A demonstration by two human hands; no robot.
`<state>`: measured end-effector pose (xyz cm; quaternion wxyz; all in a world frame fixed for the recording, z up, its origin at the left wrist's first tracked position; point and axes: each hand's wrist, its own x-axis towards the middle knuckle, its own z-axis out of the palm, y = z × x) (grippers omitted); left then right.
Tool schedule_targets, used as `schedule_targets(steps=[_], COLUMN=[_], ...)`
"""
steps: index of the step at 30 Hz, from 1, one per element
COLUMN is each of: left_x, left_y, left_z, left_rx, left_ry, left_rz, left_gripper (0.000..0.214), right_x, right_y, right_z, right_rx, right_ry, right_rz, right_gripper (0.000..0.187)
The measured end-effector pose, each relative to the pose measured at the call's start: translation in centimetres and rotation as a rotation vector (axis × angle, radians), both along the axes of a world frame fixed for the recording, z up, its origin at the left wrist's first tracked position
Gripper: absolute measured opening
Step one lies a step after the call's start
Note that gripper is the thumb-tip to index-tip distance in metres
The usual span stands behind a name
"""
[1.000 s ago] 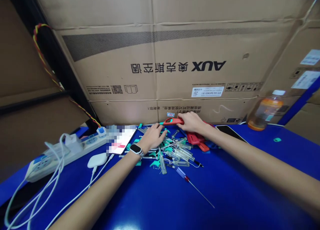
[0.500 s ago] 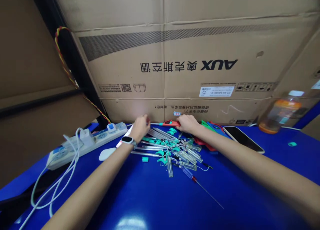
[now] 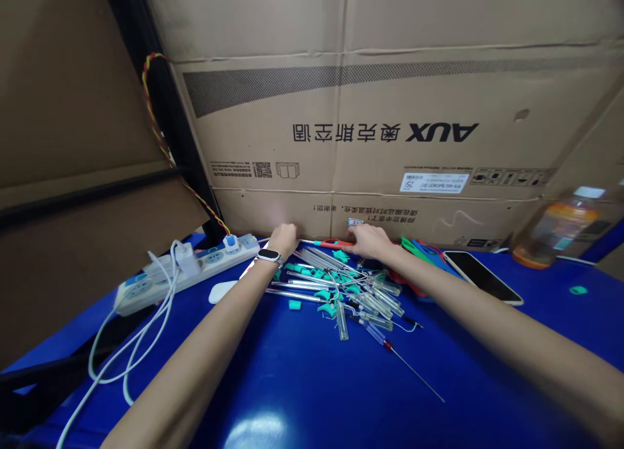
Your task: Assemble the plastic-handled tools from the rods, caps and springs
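A red and teal long-nosed lighter (image 3: 331, 244) lies crosswise by the foot of the cardboard wall. My right hand (image 3: 368, 241) is closed on its red handle end. At the left, its thin metal nose runs to my left hand (image 3: 285, 239), whose curled fingers close at the tip; the fingertips are partly hidden. Just in front of both hands spreads a heap of lighter parts: metal tubes (image 3: 298, 294), teal plastic pieces (image 3: 324, 295), clear fuel tanks (image 3: 342, 322) and thin wires. A screwdriver (image 3: 387, 345) with a long thin shaft points toward me.
To the left stand a power strip (image 3: 214, 267) with white cables (image 3: 141, 335) and a white mouse-like object (image 3: 221, 292). At right lie a phone (image 3: 482, 277), red, green and blue tool handles (image 3: 429, 257) and an orange drink bottle (image 3: 556, 231). The cardboard wall (image 3: 370, 91) closes the back.
The view has shifted, so everything sits a little further right. My left hand has come closer to the lighter, now at its metal nose. My right hand still grips the handle.
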<state>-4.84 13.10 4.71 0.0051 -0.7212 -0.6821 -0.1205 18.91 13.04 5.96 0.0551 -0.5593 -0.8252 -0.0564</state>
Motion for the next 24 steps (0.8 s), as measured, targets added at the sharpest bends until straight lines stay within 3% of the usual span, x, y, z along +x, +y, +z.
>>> schedule_targets(steps=[2,6,9,11,17,24], left_x=[0.1,0.4,0.7,0.9,0.8,0.2], left_y=[-0.7,-3.9,-6.7,-8.1,-8.2,-8.5], left_z=[0.6,1.7,1.6,1.0,-1.0,-1.7], left_rx=[0.053,0.125,0.076,0.066,0.092,0.151], left_ry=[-0.019,-0.098,-0.243,-0.330,-0.330,-0.296], left_rz=[-0.045,-0.212,-0.450,-0.533,-0.499,-0.525], left_gripper=[0.008,0.015,0.013,0.012,0.017,0.023], right_x=[0.4,0.8,0.7,0.4,-0.1,0.9], right_y=[-0.5,-2.6,-4.7,-5.7,-7.5,-10.1], right_z=[0.1,0.1,-0.1,-0.4,-0.9,-1.1], right_rx=[0.004,0.037,0.056,0.053,0.057,0.076], right_ry=[0.039,0.178,0.291,0.312,0.338,0.401], right_rz=[-0.020,-0.026,0.024,0.071,0.101,0.103], right_gripper=[0.035,0.027,0.023,0.022,0.020,0.021])
